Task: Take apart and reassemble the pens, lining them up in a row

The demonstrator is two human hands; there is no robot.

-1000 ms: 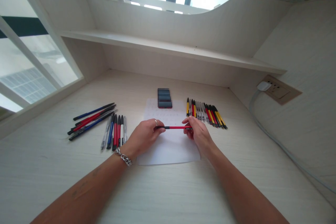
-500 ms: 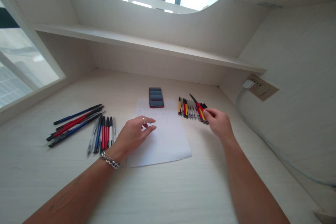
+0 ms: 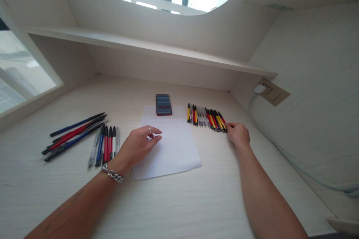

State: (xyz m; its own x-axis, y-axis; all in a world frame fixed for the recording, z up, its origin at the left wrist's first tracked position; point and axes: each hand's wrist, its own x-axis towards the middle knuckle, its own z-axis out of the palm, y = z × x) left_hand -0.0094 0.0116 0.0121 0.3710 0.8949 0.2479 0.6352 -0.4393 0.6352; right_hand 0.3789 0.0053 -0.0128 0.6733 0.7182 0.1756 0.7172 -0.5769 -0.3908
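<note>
The right hand (image 3: 238,134) lies on the desk (image 3: 196,201) at the near right end of a row of pens (image 3: 206,117), its fingertips touching the last pen in the row, a red-and-black pen (image 3: 222,118). The fingers are loosely curled and clamp nothing; whether they press the pen or merely brush it cannot be told. That pen lies flat, its long axis running from the far left toward the near right, with the near end at the fingertips. The others in the row, yellow, red, black and clear, lie side by side on almost the same slant, just right of the sheet of paper (image 3: 171,149).

The left hand (image 3: 138,143) rests palm down on the left part of the paper, fingers relaxed and slightly apart, holding nothing. A ring sits on one finger and a chain bracelet (image 3: 112,174) on the wrist.

Left of this hand a second row of pens (image 3: 105,145) lies near, and further left a loose bundle of blue, red and black pens (image 3: 73,132) points away to the right. A blurred dark object (image 3: 163,104) sits at the far edge of the paper. No writing on the pens or the sheet can be read. A wall socket (image 3: 270,91) with a white plug and cable is at the right
</note>
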